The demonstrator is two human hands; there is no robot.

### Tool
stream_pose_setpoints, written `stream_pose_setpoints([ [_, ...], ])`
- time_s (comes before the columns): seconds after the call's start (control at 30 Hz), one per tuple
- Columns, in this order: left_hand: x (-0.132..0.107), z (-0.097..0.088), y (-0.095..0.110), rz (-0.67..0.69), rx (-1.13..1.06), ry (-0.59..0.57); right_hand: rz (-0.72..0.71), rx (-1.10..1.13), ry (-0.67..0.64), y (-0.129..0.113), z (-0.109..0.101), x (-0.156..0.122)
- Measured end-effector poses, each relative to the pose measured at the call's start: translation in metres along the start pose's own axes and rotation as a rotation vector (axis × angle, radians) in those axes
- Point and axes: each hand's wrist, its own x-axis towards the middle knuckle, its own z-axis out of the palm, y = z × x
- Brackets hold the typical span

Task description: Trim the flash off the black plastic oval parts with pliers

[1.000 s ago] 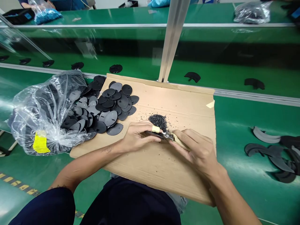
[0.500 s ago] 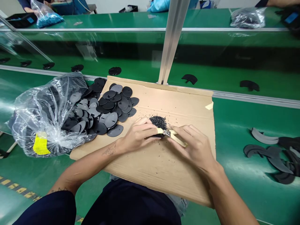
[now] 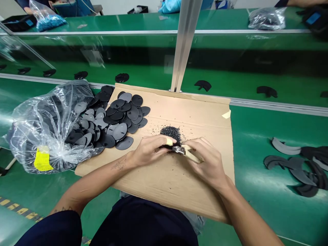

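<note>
My left hand [image 3: 151, 148] pinches a black plastic part [image 3: 167, 147], mostly hidden by the fingers; a yellow wrap covers one fingertip. My right hand [image 3: 205, 159] is closed round the pale yellow handles of small cutting pliers [image 3: 191, 153]. Their metal jaws meet the edge of the black part; whether the jaws are fully closed I cannot tell. Just beyond my fingers lies a heap of small black plastic scraps [image 3: 170, 133] on a cardboard sheet [image 3: 159, 184]. Several flat oval black plastic pieces [image 3: 120, 131] are piled on the cardboard's left side.
A clear plastic bag [image 3: 48, 126] with a yellow label spills black pieces at the left. Curved black parts [image 3: 302, 167] lie on the green table at the right. A metal post [image 3: 183, 48] rises behind the cardboard. More black parts [image 3: 202, 85] sit on the green surface beyond the rail.
The plier handles have come closer together in my right hand, and the jaws now sit against the black part. My left hand has turned it slightly, showing more of its edge.
</note>
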Motion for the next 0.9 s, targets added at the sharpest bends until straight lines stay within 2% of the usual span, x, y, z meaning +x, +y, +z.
stream_pose_setpoints([
  [0.13,-0.004,0.002,-0.002,-0.006,0.218,-0.143,-0.223,-0.246,0.032,-0.002,0.003,-0.003],
  [0.2,-0.005,0.002,-0.004,-0.022,0.307,-0.203,-0.245,-0.222,0.018,-0.003,0.003,-0.003],
  [0.27,-0.005,0.001,-0.005,-0.048,0.321,-0.220,-0.203,-0.104,0.010,-0.002,0.001,-0.002],
  [0.37,-0.003,-0.001,-0.007,-0.082,0.255,-0.171,-0.086,0.017,0.054,0.003,-0.004,0.000],
  [0.47,0.000,-0.002,-0.007,-0.084,0.157,-0.091,-0.045,-0.085,0.080,0.011,-0.008,0.002],
  [0.6,0.002,-0.002,-0.005,-0.079,0.030,-0.045,-0.056,-0.213,0.025,0.020,-0.009,0.004],
  [0.77,0.002,-0.002,-0.003,-0.127,-0.082,-0.031,-0.096,-0.186,-0.020,0.022,-0.009,0.002],
  [0.9,0.002,-0.001,-0.001,-0.145,-0.141,-0.023,-0.126,-0.235,-0.002,0.020,-0.009,0.001],
])
